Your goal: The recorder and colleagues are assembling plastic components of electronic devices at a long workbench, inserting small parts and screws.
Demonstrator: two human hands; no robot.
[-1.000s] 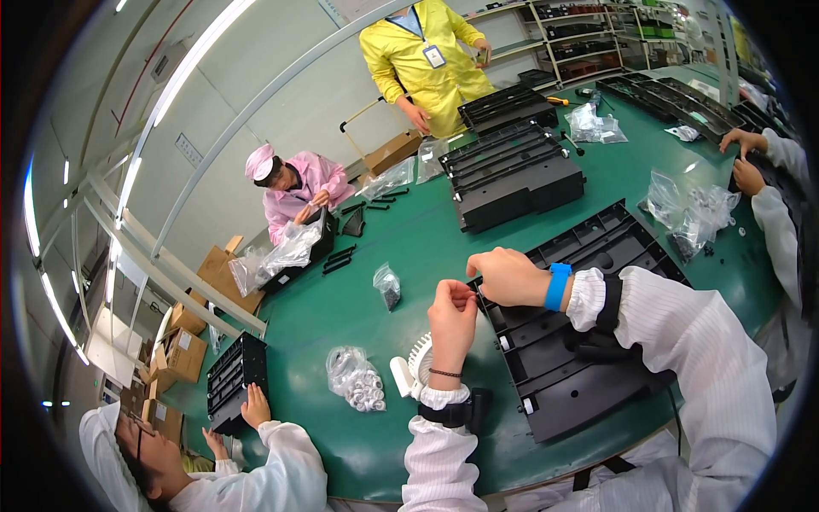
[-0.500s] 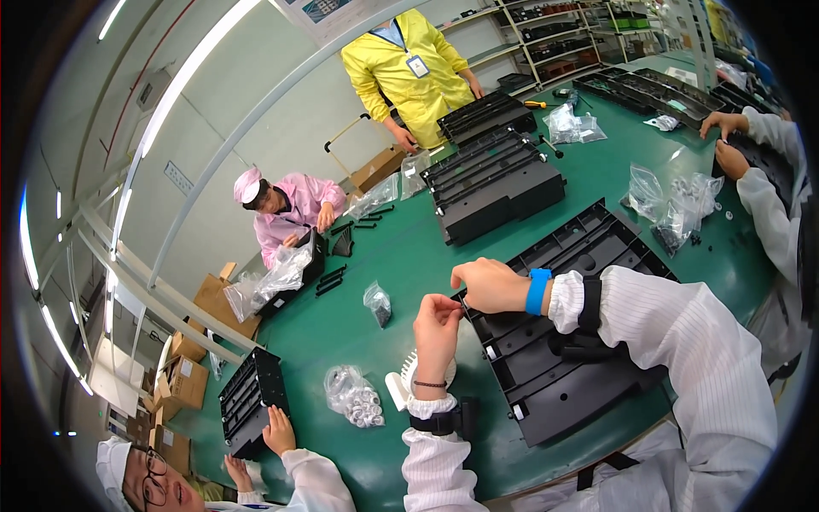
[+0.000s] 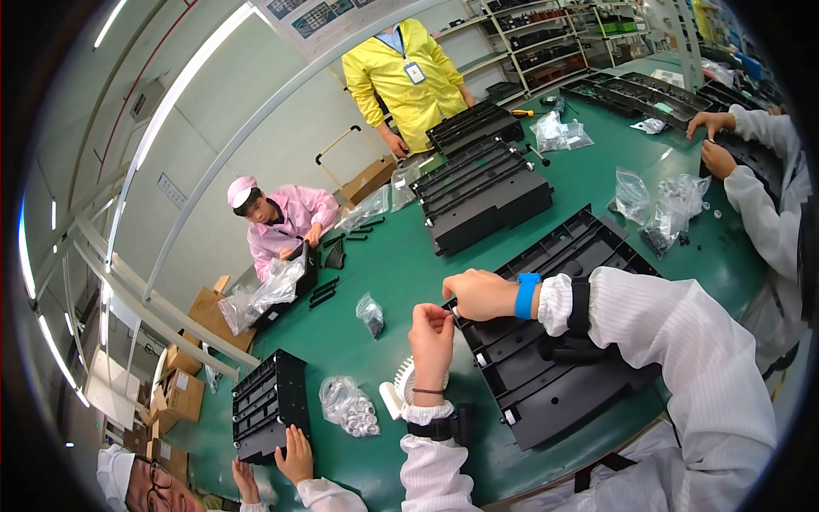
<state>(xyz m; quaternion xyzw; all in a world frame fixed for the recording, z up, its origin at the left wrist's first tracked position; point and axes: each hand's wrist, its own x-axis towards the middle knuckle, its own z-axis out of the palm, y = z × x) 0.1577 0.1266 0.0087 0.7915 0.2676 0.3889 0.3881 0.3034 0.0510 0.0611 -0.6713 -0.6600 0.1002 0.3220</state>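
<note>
A large black plastic tray (image 3: 546, 384) with raised ribs lies in front of me on the green table. My left hand (image 3: 432, 341) is closed in a pinch beside the tray's far left corner; what its fingertips hold is hidden. Over that same corner, my right hand (image 3: 482, 295) is bent with its fingers curled inward, almost meeting the left fingertips. A tiny white part (image 3: 455, 312) shows between the two hands at the tray's edge. More white pieces sit along the left edge. Behind my left wrist stands a white ribbed object (image 3: 405, 380), partly covered.
Bags of white rings (image 3: 351, 408) and dark small parts (image 3: 370, 316) lie left of my hands. Black assemblies (image 3: 486, 205) stand further back. At left a co-worker's hands are by another black tray (image 3: 271, 405); others work across the table and at right. Bagged parts (image 3: 670, 209) lie at right.
The co-worker's black tray at lower left has shifted right and turned, and that person's hands have moved. My hands keep to the same tray corner. The whole view has shifted slightly.
</note>
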